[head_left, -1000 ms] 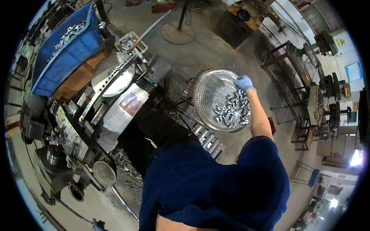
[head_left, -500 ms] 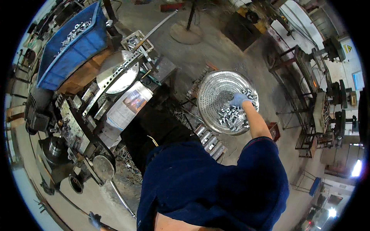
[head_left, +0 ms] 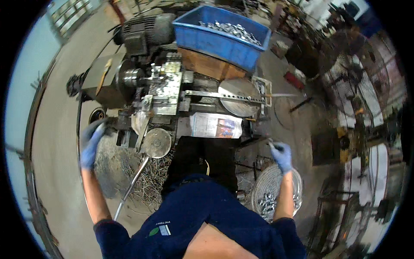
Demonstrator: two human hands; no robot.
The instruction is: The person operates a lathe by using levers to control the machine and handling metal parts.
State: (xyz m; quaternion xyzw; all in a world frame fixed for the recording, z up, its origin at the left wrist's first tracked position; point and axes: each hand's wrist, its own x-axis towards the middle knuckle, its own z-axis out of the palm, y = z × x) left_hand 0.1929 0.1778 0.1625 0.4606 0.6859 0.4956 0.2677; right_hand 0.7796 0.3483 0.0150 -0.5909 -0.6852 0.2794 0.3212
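Note:
My right hand (head_left: 281, 157), in a blue glove with dark fingertips, is closed on a small metal piece (head_left: 271, 145) above the near right floor. Just below it stands a round perforated metal tray (head_left: 258, 190), with shiny nut-like metal pieces (head_left: 268, 202) heaped at its near side. My left hand (head_left: 90, 144), gloved the same way, is raised beside the left end of a lathe-like machine (head_left: 170, 93). Its fingers are curved and smeared by motion; a pale spot shows by the thumb, and whether anything is held cannot be made out. The machine's chuck (head_left: 131, 78) lies beyond it.
A blue bin (head_left: 215, 41) of similar metal pieces sits behind the machine. Printed paper (head_left: 215, 125) and a round metal plate (head_left: 238, 98) lie on its right. A round disc (head_left: 157, 143) with a long rod (head_left: 131, 186) juts toward me over metal shavings (head_left: 151, 183).
The view has swung left toward the machine. My right hand has lifted out of the tray with a small metal piece. My left hand has come up from the lower edge, off a dark bar.

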